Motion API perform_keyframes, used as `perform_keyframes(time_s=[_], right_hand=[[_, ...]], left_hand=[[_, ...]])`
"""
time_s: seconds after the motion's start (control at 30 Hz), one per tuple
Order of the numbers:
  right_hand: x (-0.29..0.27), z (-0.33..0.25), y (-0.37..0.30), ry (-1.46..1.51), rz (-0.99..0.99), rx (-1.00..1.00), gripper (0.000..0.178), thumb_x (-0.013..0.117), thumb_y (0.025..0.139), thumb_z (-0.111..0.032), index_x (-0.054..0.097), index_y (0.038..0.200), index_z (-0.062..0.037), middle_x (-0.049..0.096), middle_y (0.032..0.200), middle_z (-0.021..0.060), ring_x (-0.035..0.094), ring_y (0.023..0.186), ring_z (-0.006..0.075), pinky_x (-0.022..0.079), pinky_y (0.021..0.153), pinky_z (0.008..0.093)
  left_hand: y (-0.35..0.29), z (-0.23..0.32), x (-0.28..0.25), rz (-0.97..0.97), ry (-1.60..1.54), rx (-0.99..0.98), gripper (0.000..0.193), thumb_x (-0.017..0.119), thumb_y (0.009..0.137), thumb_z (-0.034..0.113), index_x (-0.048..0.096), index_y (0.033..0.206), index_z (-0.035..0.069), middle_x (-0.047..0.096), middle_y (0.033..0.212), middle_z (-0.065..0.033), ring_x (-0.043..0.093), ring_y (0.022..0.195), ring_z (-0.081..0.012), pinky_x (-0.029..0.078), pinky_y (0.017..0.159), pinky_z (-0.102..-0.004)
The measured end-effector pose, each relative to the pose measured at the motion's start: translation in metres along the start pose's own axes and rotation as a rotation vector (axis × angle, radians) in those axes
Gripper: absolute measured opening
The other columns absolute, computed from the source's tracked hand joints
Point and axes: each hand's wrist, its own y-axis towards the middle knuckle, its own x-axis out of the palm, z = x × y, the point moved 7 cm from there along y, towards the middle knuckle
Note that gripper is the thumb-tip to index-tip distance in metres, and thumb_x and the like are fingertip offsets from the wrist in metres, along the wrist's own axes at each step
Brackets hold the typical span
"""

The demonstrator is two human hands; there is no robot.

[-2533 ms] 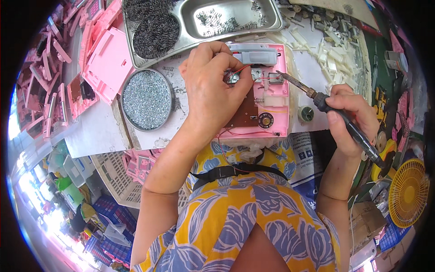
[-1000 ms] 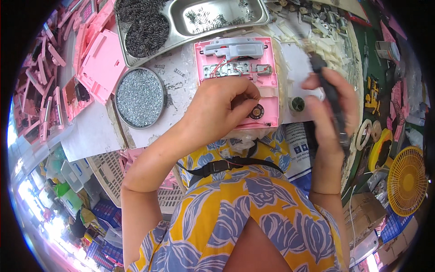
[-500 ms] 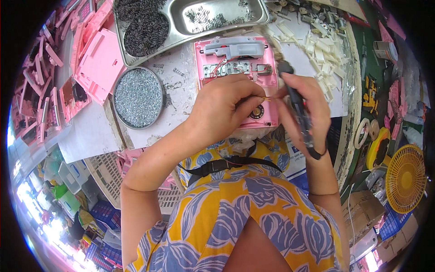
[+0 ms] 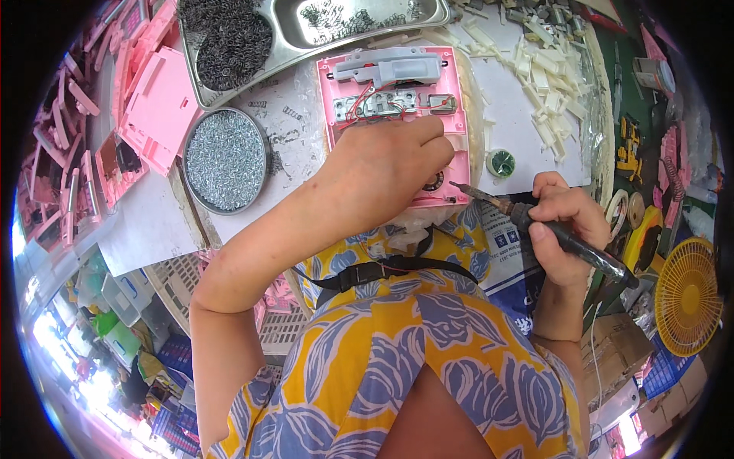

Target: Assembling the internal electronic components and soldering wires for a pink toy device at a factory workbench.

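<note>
Two bare hands work over a pink plastic casing [image 4: 451, 115] that lies open-side up on the white bench top [image 4: 512, 99], just in front of the person's body. The left hand [image 4: 386, 168] lies across the lower half of the casing, fingers curled down and pressing on its inside; what they pinch, if anything, is hidden. Above the hand a grey moulded part [image 4: 386, 66] and a small board with red wires [image 4: 375, 103] sit inside the casing. The right hand [image 4: 562, 226] is clenched around the dark handle of a soldering iron [image 4: 535, 222], whose tip points left and reaches the casing's lower right corner. Left of the casing stands a round tin of small silvery screws [image 4: 225, 159]; behind it a steel tray [image 4: 359, 27] holds dark springs. Loose white plastic pieces [image 4: 547, 73] are scattered at right, and pink casing parts [image 4: 157, 99] pile up at left
</note>
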Motion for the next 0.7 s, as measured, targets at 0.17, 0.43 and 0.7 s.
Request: perform_keyframes(time_s=[0.17, 0.43, 0.7], right_hand=[[0.006, 0.002, 0.006, -0.025, -0.049, -0.019, 0.017, 0.076, 0.073, -0.007, 0.067, 0.086, -0.0002, 0.055, 0.062, 0.0014, 0.040, 0.054, 0.0137, 0.045, 0.076, 0.0351], [0.011, 0.001, 0.011, -0.059, -0.052, -0.023, 0.017, 0.076, 0.072, -0.006, 0.067, 0.086, -0.0008, 0.054, 0.061, 0.0015, 0.043, 0.058, 0.0156, 0.044, 0.070, 0.0343], [0.013, -0.012, 0.015, -0.123, -0.123, -0.078, 0.016, 0.076, 0.073, -0.006, 0.067, 0.085, 0.0000, 0.059, 0.065, 0.0044, 0.047, 0.060, 0.0181, 0.043, 0.069, 0.0352]], left_hand=[[-0.002, -0.001, 0.002, -0.014, 0.010, 0.013, 0.022, 0.069, 0.083, 0.009, 0.063, 0.104, 0.010, 0.059, 0.094, -0.0072, 0.065, 0.081, -0.0313, 0.054, 0.065, -0.0414], [0.000, 0.001, 0.003, -0.068, 0.057, 0.011, 0.025, 0.068, 0.080, 0.009, 0.063, 0.105, 0.010, 0.061, 0.099, -0.0063, 0.066, 0.088, -0.0301, 0.055, 0.068, -0.0408], [-0.002, 0.000, 0.001, -0.010, 0.040, 0.030, 0.025, 0.069, 0.079, 0.009, 0.064, 0.104, 0.009, 0.062, 0.100, -0.0070, 0.066, 0.088, -0.0307, 0.055, 0.070, -0.0408]])
